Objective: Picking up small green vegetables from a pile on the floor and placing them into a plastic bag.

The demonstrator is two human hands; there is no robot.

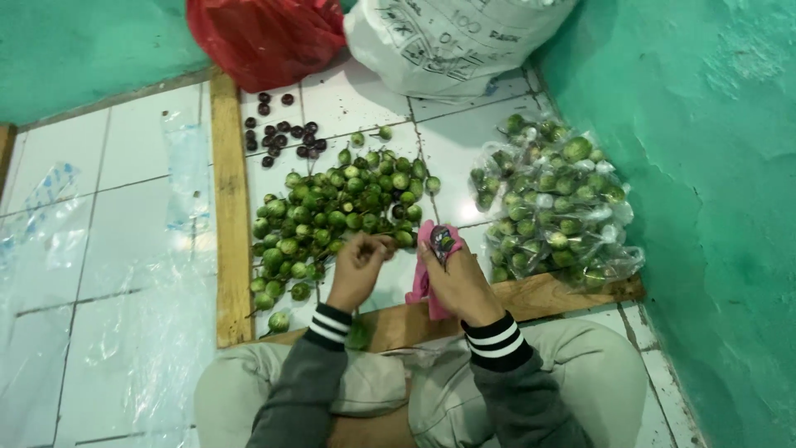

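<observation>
Clear plastic sheets [178, 166] lie along the tiled floor's [124, 249] left edge. Loose heap of small round green fruits [336, 216], too many to count, mid-floor inside a wooden frame [230, 207]; roughly fifteen dark purple ones [282, 133] behind it. Left hand [358, 267] pinches a thin stem at the heap's near edge. Right hand [454, 278] grips a pink cloth [427, 274]. Bagged green fruits [551, 203] at right wall. Far edge: one red bag [265, 37], one white sack [452, 37].
</observation>
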